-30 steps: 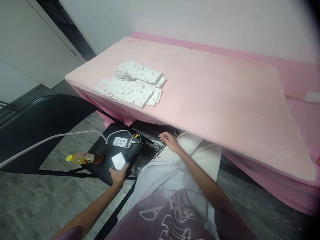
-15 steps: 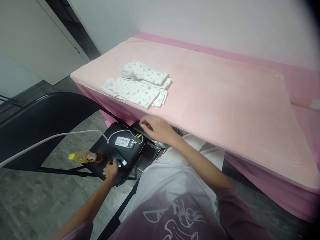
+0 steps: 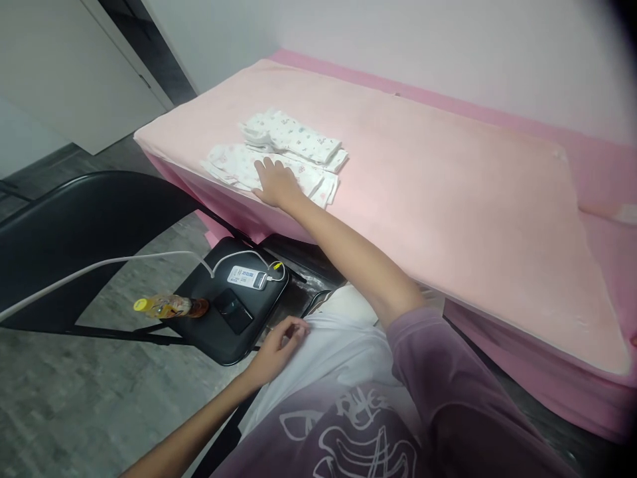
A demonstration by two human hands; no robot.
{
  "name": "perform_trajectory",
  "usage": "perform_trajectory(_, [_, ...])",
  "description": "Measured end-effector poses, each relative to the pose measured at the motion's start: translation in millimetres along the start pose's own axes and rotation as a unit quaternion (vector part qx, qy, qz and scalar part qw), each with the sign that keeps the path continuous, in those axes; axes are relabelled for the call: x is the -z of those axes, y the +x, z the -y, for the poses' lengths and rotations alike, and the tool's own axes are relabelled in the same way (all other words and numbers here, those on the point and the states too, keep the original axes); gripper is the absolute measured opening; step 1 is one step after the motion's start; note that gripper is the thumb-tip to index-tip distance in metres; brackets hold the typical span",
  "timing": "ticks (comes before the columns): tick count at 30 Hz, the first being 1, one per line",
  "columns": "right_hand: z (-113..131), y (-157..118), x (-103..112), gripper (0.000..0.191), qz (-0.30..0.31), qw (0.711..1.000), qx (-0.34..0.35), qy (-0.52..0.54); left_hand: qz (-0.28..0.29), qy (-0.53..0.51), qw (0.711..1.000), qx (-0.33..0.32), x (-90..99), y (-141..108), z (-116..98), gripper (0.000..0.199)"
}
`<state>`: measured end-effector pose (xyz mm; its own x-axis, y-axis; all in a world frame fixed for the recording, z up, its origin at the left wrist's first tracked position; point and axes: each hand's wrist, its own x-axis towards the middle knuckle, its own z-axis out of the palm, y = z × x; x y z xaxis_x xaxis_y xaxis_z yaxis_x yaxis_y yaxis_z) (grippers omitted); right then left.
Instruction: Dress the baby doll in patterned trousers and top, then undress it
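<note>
My right hand (image 3: 277,182) lies palm down with fingers spread on a folded white garment with a pink print (image 3: 239,162), near the table's front edge. Just behind it is a second folded white garment with small prints (image 3: 298,138). My left hand (image 3: 283,345) hovers by the white lower part of my shirt, fingers loosely curled, a gap between thumb and fingers, nothing visible inside. To its left, a black smartphone (image 3: 233,311) rests on the black chair seat (image 3: 219,345).
The pink-covered table (image 3: 448,199) stands against the wall. On the chair are a white power bank (image 3: 247,277) with a white cable (image 3: 149,255) and a drink bottle with a yellow cap (image 3: 169,307). The black chair back (image 3: 89,206) rises at left.
My right hand has moved from in front of the table edge up onto the nearer garment. My left hand has left the smartphone and moved right, towards my body.
</note>
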<state>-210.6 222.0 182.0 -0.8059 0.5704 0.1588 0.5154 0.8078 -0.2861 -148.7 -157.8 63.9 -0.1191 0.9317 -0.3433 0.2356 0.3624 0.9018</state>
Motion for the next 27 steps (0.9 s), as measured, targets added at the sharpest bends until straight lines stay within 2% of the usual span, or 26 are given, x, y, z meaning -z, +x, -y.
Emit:
perform_trajectory(4, [-3,-1,-3,0.048,-0.002,1.000,0.014,-0.006,0.042,-0.011,0.998,-0.054,-17.5,4,-36,0.038])
perform_trajectory(8, [-4,-5,4,0.042,0.009,0.999,0.020,-0.025,0.076,-0.032,0.993,-0.089,-24.9,11,-48,0.036])
perform_trajectory(10, [-3,-8,13,0.040,0.003,1.000,0.006,-0.005,0.071,-0.037,0.992,-0.096,-25.4,18,-51,0.035])
perform_trajectory(13, [1,-13,30,0.033,-0.030,0.999,-0.003,0.028,0.031,-0.054,0.992,-0.106,-20.1,36,-59,0.035])
perform_trajectory(16, [2,-17,57,0.022,-0.084,0.996,0.010,0.041,-0.038,-0.112,0.984,-0.131,-6.9,64,-72,0.038])
perform_trajectory(17, [3,-19,70,0.025,-0.102,0.994,0.015,0.046,-0.067,-0.134,0.978,-0.145,-1.1,75,-79,0.039])
perform_trajectory(19, [4,-29,103,0.044,-0.131,0.989,0.031,0.060,-0.123,-0.183,0.959,-0.176,11.5,98,-97,0.043])
perform_trajectory(21, [7,-51,142,0.059,-0.143,0.985,0.054,0.076,-0.158,-0.255,0.934,-0.197,22.7,119,-121,0.049])
perform_trajectory(23, [9,-90,183,0.062,-0.145,0.982,0.085,0.090,-0.159,-0.338,0.903,-0.212,28.6,132,-150,0.057])
perform_trajectory(25, [10,-145,217,0.052,-0.175,0.969,0.127,0.116,-0.128,-0.393,0.878,-0.243,26.2,135,-177,0.065])
perform_trajectory(27, [7,-210,235,0.031,-0.176,0.965,0.146,0.124,-0.087,-0.411,0.862,-0.284,14.6,127,-200,0.067])
